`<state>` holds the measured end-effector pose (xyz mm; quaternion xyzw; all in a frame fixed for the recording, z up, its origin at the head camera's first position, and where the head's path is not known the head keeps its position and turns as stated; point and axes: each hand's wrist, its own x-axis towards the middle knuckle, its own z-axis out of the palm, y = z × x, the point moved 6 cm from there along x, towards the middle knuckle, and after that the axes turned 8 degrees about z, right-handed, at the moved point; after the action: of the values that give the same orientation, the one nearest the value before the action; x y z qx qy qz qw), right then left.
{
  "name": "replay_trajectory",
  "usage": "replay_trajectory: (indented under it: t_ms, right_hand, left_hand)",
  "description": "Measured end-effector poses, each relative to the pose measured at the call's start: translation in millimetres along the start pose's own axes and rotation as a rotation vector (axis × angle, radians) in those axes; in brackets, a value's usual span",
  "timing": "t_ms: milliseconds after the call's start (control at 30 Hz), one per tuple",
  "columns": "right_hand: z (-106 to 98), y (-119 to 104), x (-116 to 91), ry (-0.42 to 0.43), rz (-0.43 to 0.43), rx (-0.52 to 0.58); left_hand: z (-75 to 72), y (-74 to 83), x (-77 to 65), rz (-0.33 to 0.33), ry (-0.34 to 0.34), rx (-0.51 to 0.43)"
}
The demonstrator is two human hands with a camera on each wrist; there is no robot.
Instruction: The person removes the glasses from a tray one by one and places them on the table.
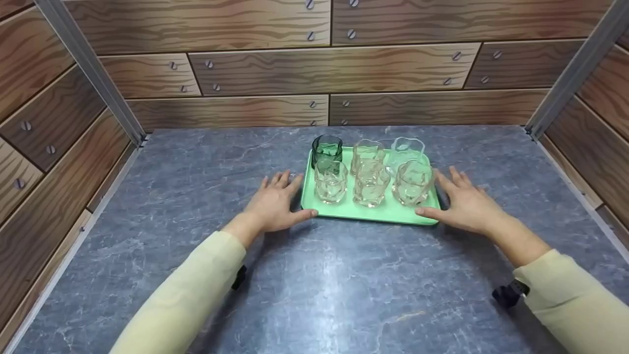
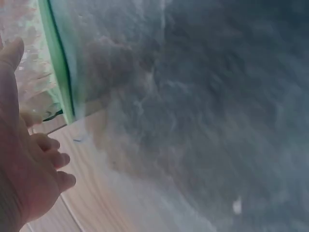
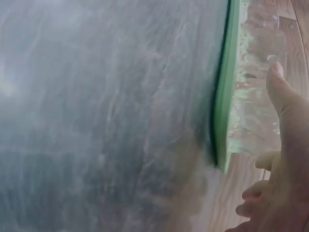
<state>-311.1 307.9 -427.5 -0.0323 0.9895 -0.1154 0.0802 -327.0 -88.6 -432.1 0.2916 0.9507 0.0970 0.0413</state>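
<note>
A light green rectangular tray (image 1: 368, 213) lies on the table with several drinking glasses standing on it in two rows. At its back left is a dark green glass (image 1: 327, 147); the front left glass (image 1: 330, 186) and the others look clear or faintly tinted. My left hand (image 1: 275, 202) is at the tray's left side, fingers spread and straight, thumb by the front left corner. On the opposite side my right hand (image 1: 467, 204) has its fingers extended, with the thumb over the front right corner. Whether either hand touches the tray is hard to tell.
The grey marbled tabletop (image 1: 314, 285) spreads around the tray. Wood-patterned panels (image 1: 324, 69) form walls at the back and both sides, with metal posts (image 1: 93, 73) at the rear corners.
</note>
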Motion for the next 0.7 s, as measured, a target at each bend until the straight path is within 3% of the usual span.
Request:
replay_trajectory:
  t_ms: [300, 700]
  right_hand:
    - [13, -1, 10, -0.044, -0.106, 0.028]
    - [12, -6, 17, -0.121, -0.081, 0.043]
  left_hand:
    - [14.0, 4.2, 17.8, 0.018, -0.078, -0.033]
    - [21.3, 7.9, 26.2, 0.032, -0.156, 0.015]
